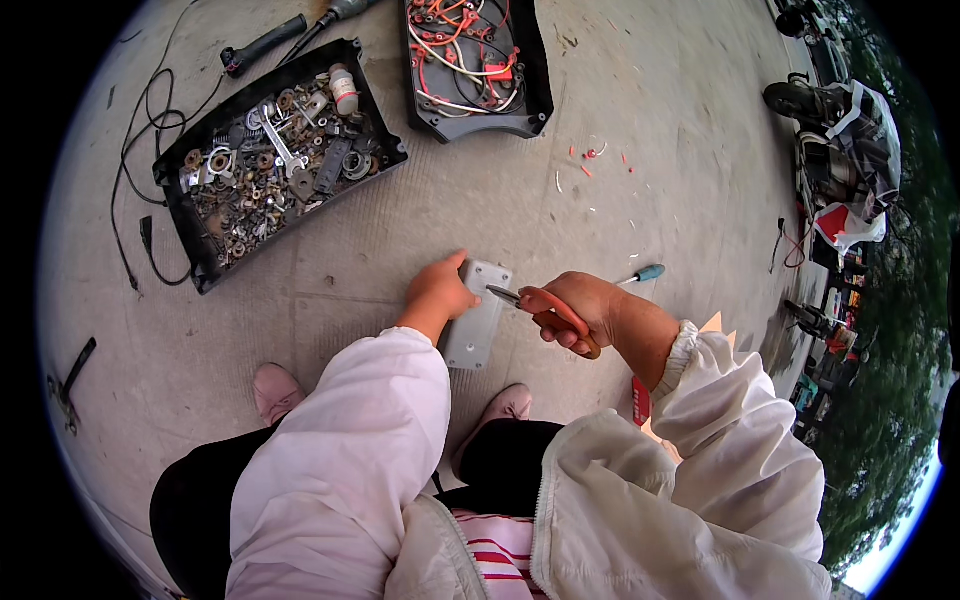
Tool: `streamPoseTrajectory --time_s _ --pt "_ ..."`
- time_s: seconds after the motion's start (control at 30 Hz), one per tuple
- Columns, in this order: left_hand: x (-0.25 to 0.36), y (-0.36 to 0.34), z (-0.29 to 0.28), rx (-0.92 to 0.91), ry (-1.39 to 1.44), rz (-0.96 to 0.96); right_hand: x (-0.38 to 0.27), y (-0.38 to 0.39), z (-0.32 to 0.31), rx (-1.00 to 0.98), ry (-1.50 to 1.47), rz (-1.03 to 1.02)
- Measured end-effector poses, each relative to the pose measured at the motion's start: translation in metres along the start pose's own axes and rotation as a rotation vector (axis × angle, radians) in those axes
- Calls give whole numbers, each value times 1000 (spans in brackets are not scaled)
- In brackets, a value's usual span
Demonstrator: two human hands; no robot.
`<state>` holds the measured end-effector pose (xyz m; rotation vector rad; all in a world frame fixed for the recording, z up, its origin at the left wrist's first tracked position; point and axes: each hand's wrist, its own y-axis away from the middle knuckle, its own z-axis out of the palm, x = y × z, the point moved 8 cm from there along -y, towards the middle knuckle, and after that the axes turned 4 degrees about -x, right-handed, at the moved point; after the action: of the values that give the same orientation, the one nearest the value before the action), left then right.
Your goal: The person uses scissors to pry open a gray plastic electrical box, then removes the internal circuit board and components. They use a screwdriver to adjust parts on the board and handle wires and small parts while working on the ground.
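A flat grey box (472, 330) with screws at its corners is on the concrete in front of my feet. My left hand (438, 292) grips its left side, thumb resting on the top face. In my right hand (575, 310) is a pair of pliers (572, 318) with orange handles, the fingers wrapped round them. The dark jaws reach over the upper right part of the box; whether they touch it I cannot tell. Beyond my right wrist lies a screwdriver (645, 273) with a teal handle, its shaft partly hidden.
A black tray (200, 272) of nuts, bolts and a wrench lies at the upper left, a cable (122, 190) beside it. Another black tray (545, 95) holds red and white wires. Wire scraps (587, 171) litter the concrete. Motorcycles (835, 140) stand far right.
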<state>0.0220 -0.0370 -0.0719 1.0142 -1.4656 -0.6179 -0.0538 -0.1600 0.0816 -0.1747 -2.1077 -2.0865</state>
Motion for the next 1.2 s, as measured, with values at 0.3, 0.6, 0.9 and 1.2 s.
streamPoseTrajectory --time_s 0.3,0.6,0.9,1.2 --pt "4 1 1 7 -28 0 -54 7 28 371 1251 -285" --pt "9 13 -2 34 -33 4 -20 22 73 927 2795 -625" --pt "103 41 -61 -172 641 518 -20 22 83 1010 2655 -693" --pt "175 115 -20 -390 -71 733 -8 3 66 964 2096 -839"
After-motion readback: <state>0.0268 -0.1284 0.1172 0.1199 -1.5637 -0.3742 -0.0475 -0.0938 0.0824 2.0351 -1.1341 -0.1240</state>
